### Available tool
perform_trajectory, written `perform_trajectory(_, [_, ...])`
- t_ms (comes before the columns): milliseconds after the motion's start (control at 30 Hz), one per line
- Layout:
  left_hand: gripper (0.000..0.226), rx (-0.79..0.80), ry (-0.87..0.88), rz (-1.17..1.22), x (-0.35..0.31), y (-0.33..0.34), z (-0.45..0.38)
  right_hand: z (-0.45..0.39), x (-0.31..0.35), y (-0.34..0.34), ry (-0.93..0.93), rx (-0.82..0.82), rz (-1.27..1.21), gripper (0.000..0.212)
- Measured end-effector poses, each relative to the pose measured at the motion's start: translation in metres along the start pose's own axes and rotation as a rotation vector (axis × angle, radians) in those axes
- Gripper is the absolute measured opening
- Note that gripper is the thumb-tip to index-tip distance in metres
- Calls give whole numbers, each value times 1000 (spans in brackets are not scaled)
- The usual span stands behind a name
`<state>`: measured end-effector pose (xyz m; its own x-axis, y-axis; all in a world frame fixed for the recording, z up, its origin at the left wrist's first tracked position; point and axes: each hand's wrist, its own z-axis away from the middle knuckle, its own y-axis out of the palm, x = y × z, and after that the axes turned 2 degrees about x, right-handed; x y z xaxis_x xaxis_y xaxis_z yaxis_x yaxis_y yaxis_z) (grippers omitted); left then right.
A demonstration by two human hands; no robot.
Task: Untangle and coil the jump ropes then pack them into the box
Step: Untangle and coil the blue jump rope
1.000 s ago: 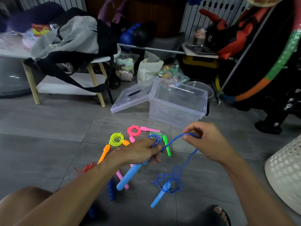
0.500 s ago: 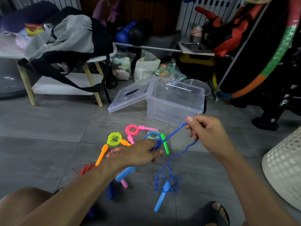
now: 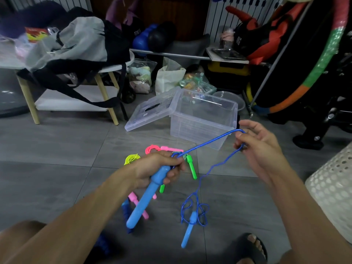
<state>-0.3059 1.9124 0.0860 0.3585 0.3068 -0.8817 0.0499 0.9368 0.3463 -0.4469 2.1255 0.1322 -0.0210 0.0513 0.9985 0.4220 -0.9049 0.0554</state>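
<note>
Single head-worn view looks forward and down, close over the floor [image 3: 57,149].

You are looking down at a grey tiled floor [image 3: 57,149]. On it stands a clear plastic box [image 3: 202,121], its lid [image 3: 148,113] lying just beside. Nearer you lie coiled yellow [image 3: 131,159] and pink [image 3: 152,149] jump ropes, a green handle [image 3: 191,166], pink handles [image 3: 137,204] and a tangled blue rope [image 3: 192,212].

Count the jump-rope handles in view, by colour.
Light blue handles: 2, one in the left hand, one on the floor
Green handles: 2
Pink handles: at least 2
Dark blue handle: 1, partly hidden
Total: at least 7
</note>
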Motion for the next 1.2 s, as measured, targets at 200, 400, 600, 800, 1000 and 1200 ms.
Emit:
perform_trajectory(200, [35, 162, 106, 311, -7, -1, 5, -7, -14, -13, 19, -173, 338, 15])
perform_trajectory(400, [39, 48, 211, 435, -11, 19, 2, 11, -38, 29, -17, 87, 1018, 33])
perform_trajectory(600, [39, -189, 306, 553, -8, 1, -5, 40, -41, 64, 73, 554, 600, 16])
perform_trajectory(800, [31, -412, 217, 190, 2, -9, -13, 37, -25, 50, 110, 503, 636, 28])
perform_trajectory(1000, [26, -656, 216, 4, 2, -14, -18, 29, -25, 30, 89, 465, 1151, 16])
perform_trajectory(1200, [30, -362, 139, -487, 13, 11, -13, 33, -15, 42, -155, 495, 590, 10])
